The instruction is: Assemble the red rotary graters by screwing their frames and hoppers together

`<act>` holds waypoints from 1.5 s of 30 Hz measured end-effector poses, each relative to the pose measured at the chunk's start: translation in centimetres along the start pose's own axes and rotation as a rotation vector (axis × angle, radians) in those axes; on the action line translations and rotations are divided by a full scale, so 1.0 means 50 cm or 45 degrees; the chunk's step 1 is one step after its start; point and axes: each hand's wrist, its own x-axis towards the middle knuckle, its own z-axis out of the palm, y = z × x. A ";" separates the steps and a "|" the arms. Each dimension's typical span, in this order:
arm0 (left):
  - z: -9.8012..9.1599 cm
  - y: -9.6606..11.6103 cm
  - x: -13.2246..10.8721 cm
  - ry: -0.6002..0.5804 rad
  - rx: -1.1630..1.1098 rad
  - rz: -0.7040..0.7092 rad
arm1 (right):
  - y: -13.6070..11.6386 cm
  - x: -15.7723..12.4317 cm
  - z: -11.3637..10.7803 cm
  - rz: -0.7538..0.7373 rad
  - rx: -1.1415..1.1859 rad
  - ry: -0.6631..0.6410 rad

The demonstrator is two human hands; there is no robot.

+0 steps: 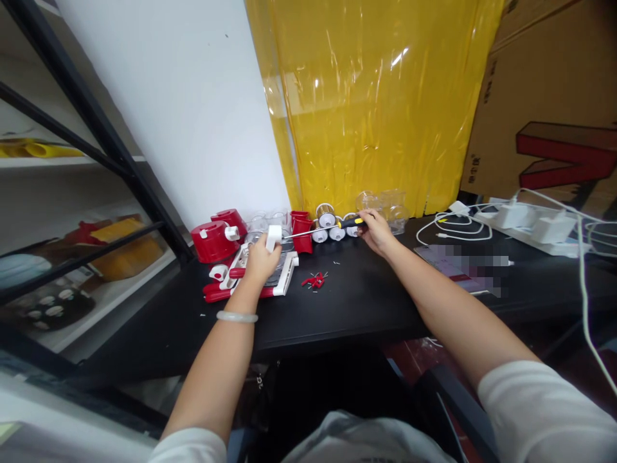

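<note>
My right hand (376,233) is closed around the black and yellow handle of a screwdriver (351,222). The screwdriver's long shaft points left and its tip meets a white plastic part (274,235). My left hand (263,260) grips that part; its thumb and fingers partly hide it. Beneath and beside the left hand lie white frames with red handles (216,296). A round red housing (209,242) sits to their left. Small red pieces (315,280) and loose screws lie on the black table (357,302) between my forearms.
Behind the hands stand a red hopper-like part (301,225), several drums with white ends (326,216) and clear plastic cups (395,215). White cables and a power strip (535,231) occupy the right side. A black-framed shelf (144,193) rises at left.
</note>
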 end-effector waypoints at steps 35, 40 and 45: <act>-0.005 -0.001 0.004 0.093 0.038 -0.126 | -0.007 -0.003 -0.013 -0.170 -0.211 -0.142; 0.006 -0.005 0.006 0.110 -0.111 -0.131 | -0.033 -0.021 -0.002 -0.013 0.044 -0.268; 0.021 -0.007 0.003 0.159 -0.415 -0.094 | -0.041 -0.027 0.009 -0.093 -0.027 -0.193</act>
